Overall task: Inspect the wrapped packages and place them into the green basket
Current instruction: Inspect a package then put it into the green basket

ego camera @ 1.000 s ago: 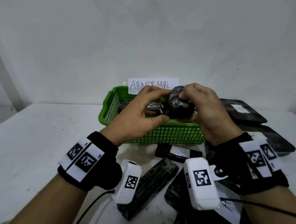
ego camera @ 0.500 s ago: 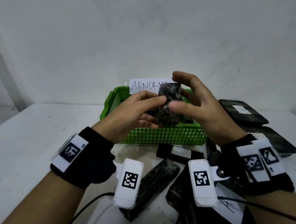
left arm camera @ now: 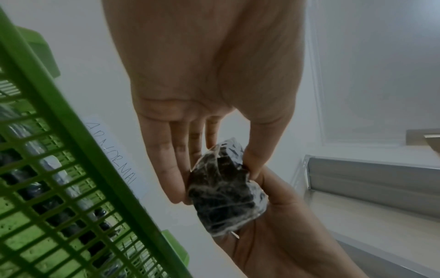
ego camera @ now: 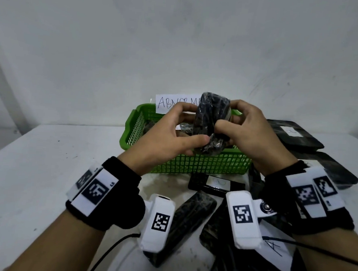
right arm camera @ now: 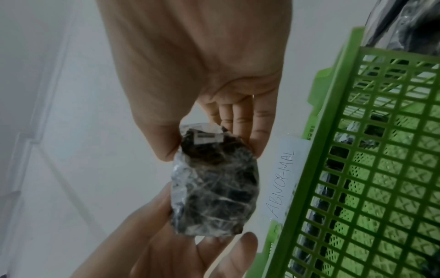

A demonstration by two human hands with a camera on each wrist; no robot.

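White table (ego camera: pixel 46 169), green basket (ego camera: pixel 193 163) at 12 o'clock; its contents are hard to make out through the mesh. "ABNORMAL" label (ego camera: pixel 171 103) is partly hidden by the wrapped package (ego camera: pixel 210 120), held upright above the basket. Left hand (ego camera: pixel 163 138) pinches its 9 o'clock side, right hand (ego camera: pixel 251 135) its 3 o'clock side. More packages (ego camera: pixel 295 134) lie from 2 to 6 o'clock, some cut off.
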